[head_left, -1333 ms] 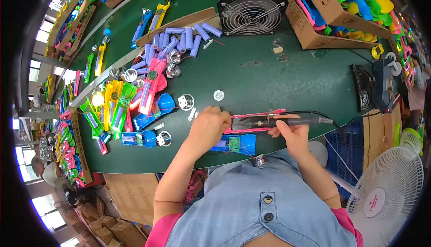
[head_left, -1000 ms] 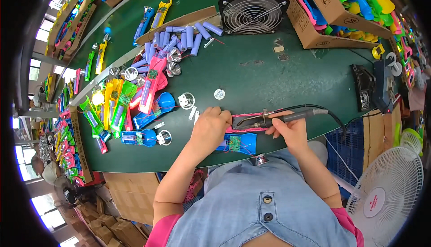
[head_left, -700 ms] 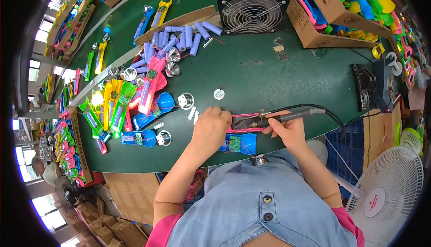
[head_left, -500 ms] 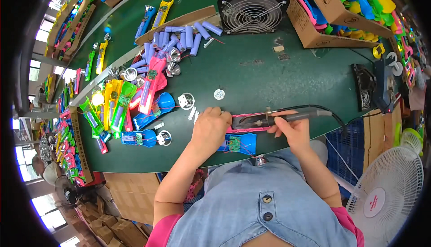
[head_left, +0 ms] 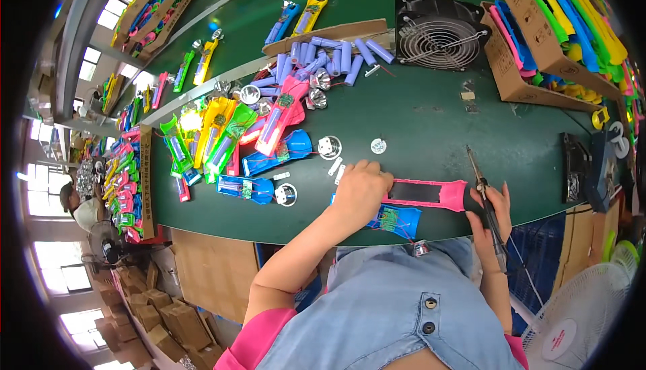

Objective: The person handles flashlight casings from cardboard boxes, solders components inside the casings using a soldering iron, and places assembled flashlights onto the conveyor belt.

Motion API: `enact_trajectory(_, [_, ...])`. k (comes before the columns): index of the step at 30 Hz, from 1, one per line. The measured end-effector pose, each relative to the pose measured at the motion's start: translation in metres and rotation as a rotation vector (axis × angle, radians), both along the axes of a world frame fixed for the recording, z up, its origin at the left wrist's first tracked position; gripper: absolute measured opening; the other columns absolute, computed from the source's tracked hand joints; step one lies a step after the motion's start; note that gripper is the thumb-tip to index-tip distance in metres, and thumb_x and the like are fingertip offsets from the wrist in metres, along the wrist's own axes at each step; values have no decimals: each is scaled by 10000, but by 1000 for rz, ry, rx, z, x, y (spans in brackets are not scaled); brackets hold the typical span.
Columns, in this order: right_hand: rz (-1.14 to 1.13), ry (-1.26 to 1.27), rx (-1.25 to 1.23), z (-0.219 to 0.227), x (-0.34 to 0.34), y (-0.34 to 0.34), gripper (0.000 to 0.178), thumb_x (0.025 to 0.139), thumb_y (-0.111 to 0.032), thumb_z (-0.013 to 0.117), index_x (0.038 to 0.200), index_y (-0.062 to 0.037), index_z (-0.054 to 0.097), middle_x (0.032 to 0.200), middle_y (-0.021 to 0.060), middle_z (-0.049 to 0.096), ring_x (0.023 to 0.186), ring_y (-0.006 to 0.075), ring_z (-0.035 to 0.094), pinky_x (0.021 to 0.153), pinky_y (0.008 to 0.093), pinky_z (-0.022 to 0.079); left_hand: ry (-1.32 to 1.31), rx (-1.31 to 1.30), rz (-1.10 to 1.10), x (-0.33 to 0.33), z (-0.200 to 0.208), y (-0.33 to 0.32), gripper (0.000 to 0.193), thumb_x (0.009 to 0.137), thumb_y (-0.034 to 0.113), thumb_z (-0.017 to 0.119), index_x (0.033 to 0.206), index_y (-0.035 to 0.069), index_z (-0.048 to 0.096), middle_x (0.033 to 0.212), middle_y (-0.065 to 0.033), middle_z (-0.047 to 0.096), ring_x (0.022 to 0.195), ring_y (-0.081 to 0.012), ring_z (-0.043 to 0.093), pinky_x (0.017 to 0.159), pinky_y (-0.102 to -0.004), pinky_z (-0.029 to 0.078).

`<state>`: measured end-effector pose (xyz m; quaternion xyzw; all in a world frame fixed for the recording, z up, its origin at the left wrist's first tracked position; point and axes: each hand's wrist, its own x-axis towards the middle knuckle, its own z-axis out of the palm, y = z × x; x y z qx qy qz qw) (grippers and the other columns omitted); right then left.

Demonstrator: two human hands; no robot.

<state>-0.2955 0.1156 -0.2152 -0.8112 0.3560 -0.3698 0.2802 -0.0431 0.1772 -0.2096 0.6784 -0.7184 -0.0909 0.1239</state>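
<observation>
A pink plastic flashlight housing (head_left: 452, 196) lies lengthwise near the table's front edge. My left hand (head_left: 363, 192) is closed over its left end, covering what is there. In my right hand (head_left: 494, 214), beside the housing's right end, is a soldering iron (head_left: 482, 183) with its tip pointing away from me, clear of the housing. Just below the pink housing sits a blue flashlight housing (head_left: 397, 220) with a green circuit board and red wires. A silver reflector (head_left: 420, 248) hangs by it at the table edge.
To the left are piled coloured housings (head_left: 217, 134), purple battery cells (head_left: 323, 57) and reflectors. A round white disc (head_left: 379, 146) lies ahead of my left hand. A black fan (head_left: 441, 33) stands at the back, with cardboard boxes (head_left: 515, 77) of coloured parts beside it.
The soldering iron has swung from lying across the pink housing to pointing away at its right, and my right hand has moved off the housing. The view has shifted left.
</observation>
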Motion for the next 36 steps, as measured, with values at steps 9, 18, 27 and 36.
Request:
enact_trajectory(9, [66,-43,174,-23,7,-9,581,647,-97,721,1157,-35,449,1108,128,561,1093,300,499,1035,478,216,35,-2,14,9,4,-1,11,648,119,627,646,110,632,679,-79,492,728,-252,511,631,-368,398])
enact_trajectory(18, [62,-68,185,-18,9,-9,569,660,-86,718,1161,-57,449,1048,111,601,977,261,576,1041,466,218,136,-29,-51,11,23,-3,48,630,96,649,675,109,659,661,-67,494,703,-248,490,625,-363,386])
enact_trajectory(27, [86,-73,193,-17,7,-10,576,663,-87,717,1170,-53,445,1081,90,586,993,260,567,1037,460,236,-113,-198,-353,-29,27,28,309,667,105,544,951,-9,588,932,-106,541,918,-242,497,766,-368,394])
enact_trajectory(36, [134,-77,212,-19,22,-11,582,649,-107,738,1159,-53,464,1070,112,574,1020,293,543,965,413,364,231,-296,-131,-40,-3,14,216,624,45,553,834,33,603,777,-76,546,757,-242,538,681,-343,417])
